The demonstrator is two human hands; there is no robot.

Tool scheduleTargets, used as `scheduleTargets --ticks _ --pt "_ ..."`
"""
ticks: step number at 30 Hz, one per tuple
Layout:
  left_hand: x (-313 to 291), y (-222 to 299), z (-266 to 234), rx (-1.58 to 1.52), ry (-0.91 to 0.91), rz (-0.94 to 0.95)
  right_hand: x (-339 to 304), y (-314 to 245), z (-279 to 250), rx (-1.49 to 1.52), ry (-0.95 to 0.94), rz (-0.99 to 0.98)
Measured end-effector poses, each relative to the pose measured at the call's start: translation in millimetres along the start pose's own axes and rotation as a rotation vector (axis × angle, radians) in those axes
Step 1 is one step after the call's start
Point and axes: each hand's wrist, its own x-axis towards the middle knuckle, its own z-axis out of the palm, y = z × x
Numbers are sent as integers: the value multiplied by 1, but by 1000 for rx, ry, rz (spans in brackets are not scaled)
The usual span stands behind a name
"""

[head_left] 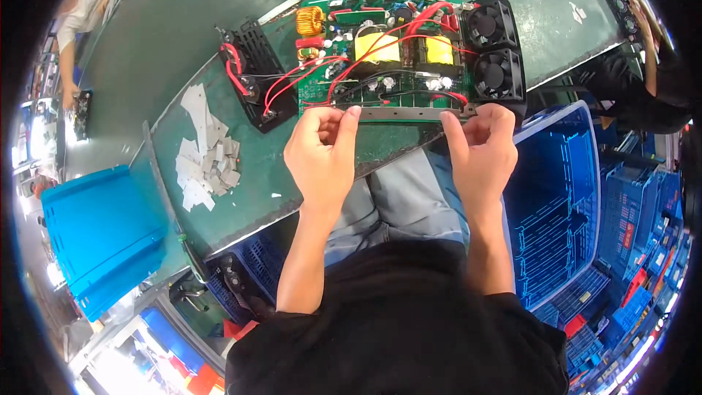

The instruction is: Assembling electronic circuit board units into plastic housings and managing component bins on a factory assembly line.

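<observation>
Green under the lights, the circuit board point(319, 88) sits on the bench point(256, 190) straight ahead of the seated person, crowded with red and black wires, two yellow-wrapped blocks point(376, 48) and, at its far left corner, a copper-coloured coil point(311, 20). Along its near edge runs a grey metal strip point(398, 113), and both bare hands are on it: from where I stand, the left hand point(322, 152) has its thumb and curled forefinger pinching the strip toward the left end, and the right hand point(482, 155) does likewise toward the right. A pair of black fans point(493, 75) stands against the board's right side. Just left of the board lies a black slotted part point(259, 95) with red leads, and nearer on the left, a loose heap of pale scraps point(210, 157). A long tool with a green grip point(189, 251) lies at the bench's near left, beside a bright blue bin point(102, 223). Near right, below the fans, stands a deep blue crate point(591, 153). Far right, a co-worker's hand point(642, 22) touches another fan unit point(620, 11).
</observation>
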Motion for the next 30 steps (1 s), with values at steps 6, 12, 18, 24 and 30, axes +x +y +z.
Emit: scheduleTargets --ticks 6,12,18,24,30 --pt "-4 2 -2 61 19 90 -5 -12 4 -271 -22 -49" --pt "0 -2 -1 236 20 212 -3 -13 22 -366 115 -370" --pt "12 5 -13 133 -84 20 -3 -17 6 -535 138 -295" --pt "14 1 -21 128 -64 31 -1 -7 -6 -635 161 -283" --pt "4 0 -23 39 -33 171 -1 3 -20 -532 221 -355"
